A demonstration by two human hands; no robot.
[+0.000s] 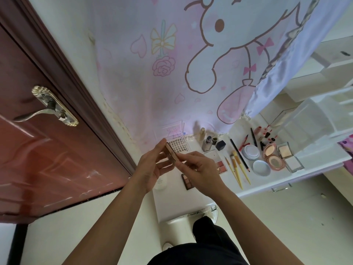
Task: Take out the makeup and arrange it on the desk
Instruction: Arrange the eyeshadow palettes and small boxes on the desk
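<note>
Both my hands hold a slim rose-gold palette (pixel 171 154) edge-up above the white desk (pixel 193 196). My left hand (pixel 152 167) supports its left side with the fingers extended. My right hand (pixel 198 167) pinches its right edge. Makeup lies on the desk: a brown eyeshadow palette (pixel 188 181) under my right wrist, a pink blush palette (pixel 221 166), yellow-handled brushes (pixel 237 169), a black pencil (pixel 239 154), round white and blue compacts (pixel 256 159), a pink open powder compact (pixel 272 155) and square highlighters (pixel 288 156).
A lash tray (pixel 178 145), bottles (pixel 208 142) and a dark cube (pixel 220 145) stand at the desk's back near the cartoon curtain (pixel 191 64). Small pink bottles (pixel 265 132) and a clear organiser (pixel 305 123) are at the right. A red door (pixel 38 150) is on the left.
</note>
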